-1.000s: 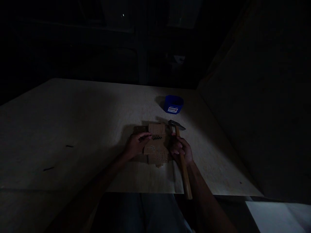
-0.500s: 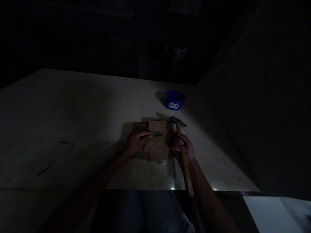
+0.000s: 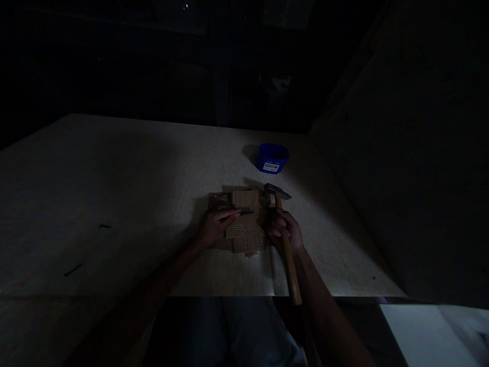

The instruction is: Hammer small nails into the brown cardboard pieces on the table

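Note:
My right hand [image 3: 284, 228] is wrapped around the wooden handle of a hammer [image 3: 291, 272]. Its metal head points up and away, just beyond the fingers, and the handle end reaches over the table's near edge. My left hand [image 3: 214, 226] rests at the left side of a layered cardboard piece [image 3: 249, 244]. Thumb and fingertips are pinched together at the end of a row of small dark nail-like pieces [image 3: 246, 211] on the cardboard. Whatever sits between those fingertips is too small and dark to make out. Lighter slim pieces [image 3: 239, 228] lie lower on the cardboard.
A blue plastic tub [image 3: 272, 159] with a white label stands beyond the cardboard. Two thin dark nail-like pieces [image 3: 73, 269] lie apart at the left of the pale table [image 3: 153, 168]. A dark upright panel [image 3: 405, 168] borders the right side. The surroundings are very dim.
The view has shifted slightly. Both hands keep nearly the same pose at the cardboard, and the hammer stays in my right hand.

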The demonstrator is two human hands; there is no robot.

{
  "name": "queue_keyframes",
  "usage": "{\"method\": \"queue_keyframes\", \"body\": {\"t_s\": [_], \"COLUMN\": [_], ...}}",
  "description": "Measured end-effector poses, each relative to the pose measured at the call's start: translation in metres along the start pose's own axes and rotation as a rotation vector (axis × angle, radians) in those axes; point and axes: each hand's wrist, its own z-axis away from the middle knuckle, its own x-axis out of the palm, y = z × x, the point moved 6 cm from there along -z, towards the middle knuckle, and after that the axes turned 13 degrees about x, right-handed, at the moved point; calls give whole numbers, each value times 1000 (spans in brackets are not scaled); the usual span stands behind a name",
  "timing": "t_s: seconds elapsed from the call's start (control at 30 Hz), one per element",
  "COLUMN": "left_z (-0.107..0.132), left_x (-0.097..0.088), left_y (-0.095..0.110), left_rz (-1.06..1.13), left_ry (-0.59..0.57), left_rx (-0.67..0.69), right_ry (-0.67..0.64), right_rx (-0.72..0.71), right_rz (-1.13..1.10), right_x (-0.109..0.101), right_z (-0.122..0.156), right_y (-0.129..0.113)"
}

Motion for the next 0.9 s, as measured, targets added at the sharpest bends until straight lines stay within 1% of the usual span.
{"method": "queue_keyframes", "body": {"t_s": [0.13,0.33,0.43,0.67,0.8,0.9], "left_z": [0,0,0,1,1,1], "left_x": [1,1,2,2,4,5], "left_y": [2,4,5,4,5,3], "left_rz": [-17,-24,-28,-56,-41,-14], "left_ry": [4,-13,-19,26,12,-1], "left_rx": [66,96,138,224,206,120], "right_ry": [-10,-41,-48,-14,13,33], "right_rx": [-1,2,5,3,-4,-3], "right_rz": [4,2,16,34,53,58], "right_x": [1,1,2,0,1,2], "right_z": [0,0,0,0,1,2], "right_y": [0,1,1,1,0,0]}}
